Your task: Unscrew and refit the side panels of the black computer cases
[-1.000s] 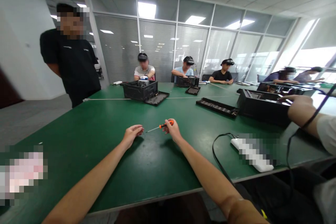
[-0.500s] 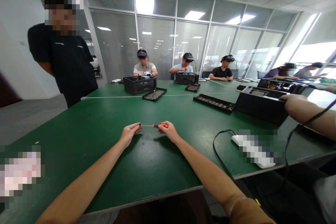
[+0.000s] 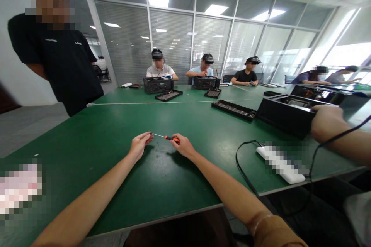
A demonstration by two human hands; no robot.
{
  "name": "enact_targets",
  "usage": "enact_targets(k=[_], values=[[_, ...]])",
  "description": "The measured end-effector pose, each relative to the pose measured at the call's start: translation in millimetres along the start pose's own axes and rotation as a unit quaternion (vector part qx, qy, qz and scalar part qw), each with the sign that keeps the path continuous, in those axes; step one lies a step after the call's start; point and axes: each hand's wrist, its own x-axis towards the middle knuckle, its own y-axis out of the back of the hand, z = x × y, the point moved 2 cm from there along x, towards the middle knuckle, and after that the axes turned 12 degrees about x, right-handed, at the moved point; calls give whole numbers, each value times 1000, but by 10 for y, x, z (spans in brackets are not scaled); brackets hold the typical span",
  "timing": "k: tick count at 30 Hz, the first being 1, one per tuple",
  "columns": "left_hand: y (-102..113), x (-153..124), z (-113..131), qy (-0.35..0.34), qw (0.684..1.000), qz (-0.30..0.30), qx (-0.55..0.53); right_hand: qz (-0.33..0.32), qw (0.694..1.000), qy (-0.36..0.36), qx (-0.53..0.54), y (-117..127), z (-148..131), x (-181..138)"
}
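My right hand [image 3: 183, 146] is closed around the orange-and-black handle of a screwdriver [image 3: 169, 138]. Its thin metal shaft points left toward my left hand [image 3: 140, 144]. There the thumb and fingers are pinched together at the tip of the shaft, around a small dark piece too tiny to name. Both hands are held over the green table [image 3: 121, 197], above their shadows.
A white power strip [image 3: 281, 164] with black cables lies right. Beyond it a co-worker's arm [image 3: 333, 131] reaches to a black computer case [image 3: 285, 117]. A black panel [image 3: 233, 110] lies ahead. Several people sit across the table; one person [image 3: 55, 58] stands left.
The screwdriver has tilted, its tip now higher than the handle. Both hands appear slightly further left in view. The standing person appears further left and larger.
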Motion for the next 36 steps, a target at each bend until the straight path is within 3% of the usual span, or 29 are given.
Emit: enact_targets(k=[9, 14, 21, 31, 36], values=[[-4, -26, 20, -6, 999, 40, -3, -2, 999, 35, -3, -2, -26, 2], [-13, -37, 38, -16, 999, 33, -3, -3, 999, 36, -2, -22, 0, 9], [-11, -39, 41, -21, 999, 39, 3, -6, 1000, 18, 21, -52, 1, -5], [25, -7, 13, -19, 999, 39, -10, -78, 993, -62, 70, -107, 57, -15], [34, 4, -18, -20, 999, 32, -16, -52, 996, -26, 62, -153, 79, 2]])
